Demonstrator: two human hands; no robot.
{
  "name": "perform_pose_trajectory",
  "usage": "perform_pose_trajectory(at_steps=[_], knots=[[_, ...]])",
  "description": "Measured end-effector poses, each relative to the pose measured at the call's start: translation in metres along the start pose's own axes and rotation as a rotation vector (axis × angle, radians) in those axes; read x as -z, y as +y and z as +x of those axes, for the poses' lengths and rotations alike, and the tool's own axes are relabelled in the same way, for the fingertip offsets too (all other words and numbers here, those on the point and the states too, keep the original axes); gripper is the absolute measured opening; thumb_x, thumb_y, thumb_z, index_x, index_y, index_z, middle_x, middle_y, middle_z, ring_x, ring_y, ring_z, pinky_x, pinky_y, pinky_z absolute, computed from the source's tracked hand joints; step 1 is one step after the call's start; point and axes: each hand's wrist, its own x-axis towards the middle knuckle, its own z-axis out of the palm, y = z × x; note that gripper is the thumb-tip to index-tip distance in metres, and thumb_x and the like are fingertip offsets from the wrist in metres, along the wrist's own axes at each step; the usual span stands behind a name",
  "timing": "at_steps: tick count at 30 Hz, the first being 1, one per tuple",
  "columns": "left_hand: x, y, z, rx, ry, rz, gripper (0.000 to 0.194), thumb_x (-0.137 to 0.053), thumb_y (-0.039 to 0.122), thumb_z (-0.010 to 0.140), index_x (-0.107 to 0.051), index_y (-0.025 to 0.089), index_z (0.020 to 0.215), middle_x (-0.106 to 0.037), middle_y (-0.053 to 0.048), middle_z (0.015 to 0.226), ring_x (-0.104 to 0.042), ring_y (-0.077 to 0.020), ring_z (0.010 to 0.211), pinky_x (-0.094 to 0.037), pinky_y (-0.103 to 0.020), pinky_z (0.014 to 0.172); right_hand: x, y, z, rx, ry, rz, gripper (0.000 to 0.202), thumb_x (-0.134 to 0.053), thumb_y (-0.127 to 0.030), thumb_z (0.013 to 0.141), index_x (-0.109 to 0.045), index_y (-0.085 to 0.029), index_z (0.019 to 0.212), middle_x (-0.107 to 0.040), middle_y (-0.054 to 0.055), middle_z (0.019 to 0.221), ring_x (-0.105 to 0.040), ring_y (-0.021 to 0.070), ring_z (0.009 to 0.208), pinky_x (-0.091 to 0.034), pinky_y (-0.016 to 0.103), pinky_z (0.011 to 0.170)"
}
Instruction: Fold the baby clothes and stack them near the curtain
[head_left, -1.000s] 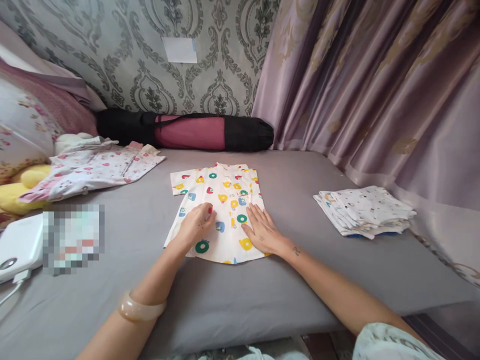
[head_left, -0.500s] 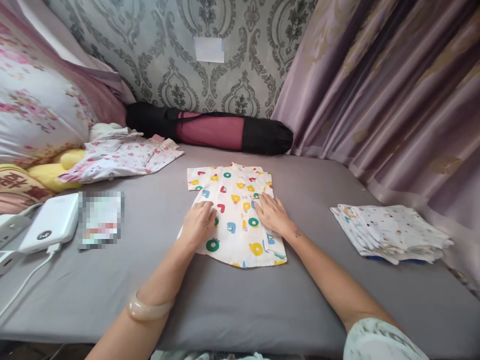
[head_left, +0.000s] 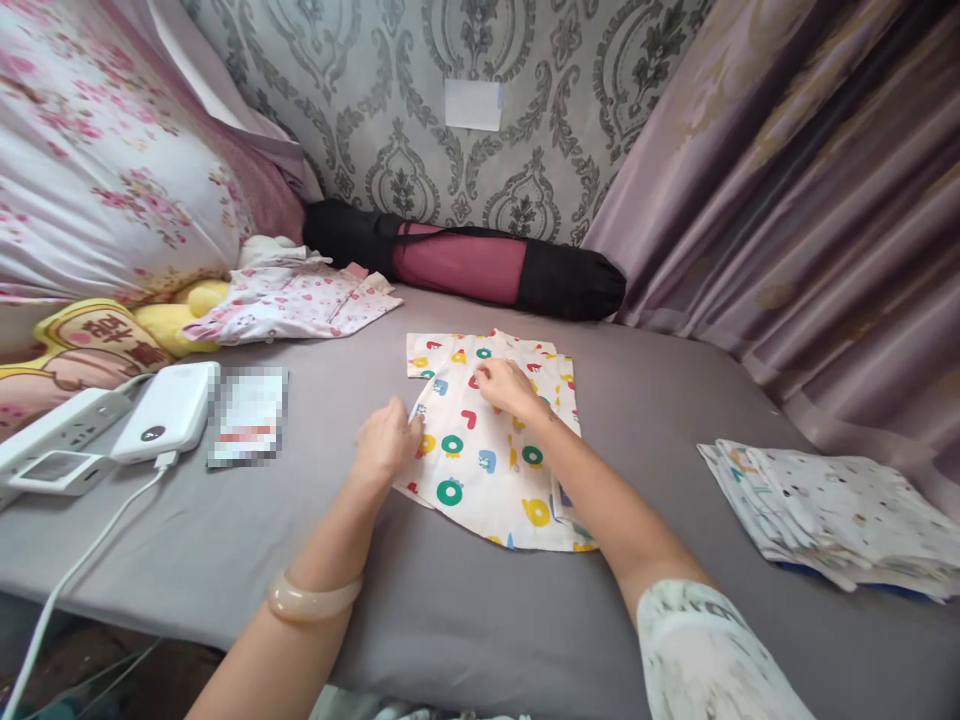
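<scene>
A small white shirt (head_left: 487, 460) with coloured prints lies flat on the grey bed surface (head_left: 480, 620), its right side folded inward. My left hand (head_left: 388, 438) is at the shirt's left edge, fingers curled together; what they pinch is too small to make out. My right hand (head_left: 508, 388) is over the upper middle of the shirt, fingertips drawn together near a red print. Whether cloth is between those fingertips is hidden.
Folded patterned cloths (head_left: 832, 510) lie at the right. A black and maroon roll bag (head_left: 461, 262) rests along the wall. At left are a crumpled pink-print garment (head_left: 300, 300), a white power bank (head_left: 169, 410), a power strip (head_left: 67, 430) and a blurred packet (head_left: 247, 415).
My right hand has moved from the shirt's right side to its upper middle, and its fingers have drawn together. My left hand has shifted to the shirt's left edge. The view has turned left.
</scene>
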Motion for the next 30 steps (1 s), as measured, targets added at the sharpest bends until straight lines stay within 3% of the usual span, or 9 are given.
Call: perform_pose_trajectory(at_steps=[7, 10, 15, 20, 24, 27, 30], knots=[[-0.007, -0.004, 0.005, -0.062, 0.041, -0.099, 0.015, -0.05, 0.031, 0.083, -0.053, 0.021, 0.072, -0.068, -0.007, 0.08, -0.064, -0.022, 0.077, -0.04, -0.028, 0.059, -0.034, -0.06, 0.064, 0.072, -0.033, 0.128, 0.028, -0.042, -0.022, 0.089, -0.069, -0.021, 0.097, -0.071, 0.006, 0.108, -0.063, 0.0209, 0.103, -0.044, 0.026, 0.085], [-0.011, -0.006, 0.008, -0.099, 0.095, -0.105, 0.014, -0.051, 0.026, 0.08, -0.051, 0.021, 0.066, -0.065, -0.006, 0.074, -0.062, -0.0208, 0.075, -0.039, -0.027, 0.058, -0.043, -0.078, 0.078, 0.034, -0.078, 0.122, 0.026, -0.047, -0.029, 0.09, -0.067, -0.02, 0.105, -0.067, 0.009, 0.118, -0.06, 0.0233, 0.111, -0.045, 0.029, 0.089], [-0.009, -0.005, 0.01, -0.064, 0.058, -0.209, 0.016, -0.052, 0.029, 0.08, -0.048, 0.022, 0.066, -0.063, -0.003, 0.064, -0.06, -0.0181, 0.061, -0.035, -0.026, 0.05, -0.053, -0.095, 0.084, -0.049, -0.109, 0.098, 0.06, -0.064, -0.048, 0.081, -0.054, -0.012, 0.128, -0.054, 0.019, 0.136, -0.056, 0.0302, 0.121, -0.046, 0.036, 0.095], [-0.004, -0.005, 0.01, -0.058, 0.007, -0.265, 0.015, -0.053, 0.031, 0.08, -0.051, 0.022, 0.068, -0.065, -0.003, 0.066, -0.06, -0.0186, 0.061, -0.037, -0.026, 0.05, -0.057, -0.095, 0.09, -0.071, -0.119, 0.091, 0.04, -0.062, -0.025, 0.08, -0.063, -0.014, 0.119, -0.064, 0.019, 0.123, -0.061, 0.029, 0.114, -0.049, 0.035, 0.09], [0.005, -0.002, 0.008, -0.043, -0.077, -0.338, 0.011, -0.051, 0.028, 0.078, -0.056, 0.021, 0.072, -0.066, -0.003, 0.069, -0.061, -0.0179, 0.066, -0.04, -0.024, 0.054, -0.056, -0.083, 0.095, -0.083, -0.063, 0.171, 0.026, -0.06, -0.023, 0.08, -0.07, -0.019, 0.103, -0.07, 0.014, 0.113, -0.065, 0.0282, 0.107, -0.051, 0.034, 0.085], [0.013, 0.001, 0.004, -0.036, -0.133, -0.392, 0.012, -0.051, 0.028, 0.076, -0.059, 0.019, 0.076, -0.066, -0.002, 0.07, -0.061, -0.0175, 0.068, -0.041, -0.023, 0.055, -0.051, -0.068, 0.094, -0.13, 0.027, 0.38, 0.015, -0.059, -0.024, 0.081, -0.071, -0.021, 0.09, -0.074, 0.006, 0.099, -0.067, 0.0227, 0.099, -0.052, 0.028, 0.081], [0.017, 0.004, 0.0, -0.057, -0.163, -0.446, 0.015, -0.05, 0.029, 0.076, -0.06, 0.019, 0.081, -0.066, -0.002, 0.073, -0.061, -0.017, 0.068, -0.041, -0.023, 0.054, -0.041, -0.05, 0.086, -0.202, 0.074, 0.729, 0.012, -0.058, -0.022, 0.082, -0.068, -0.019, 0.088, -0.073, 0.003, 0.083, -0.069, 0.0161, 0.08, -0.052, 0.022, 0.068]])
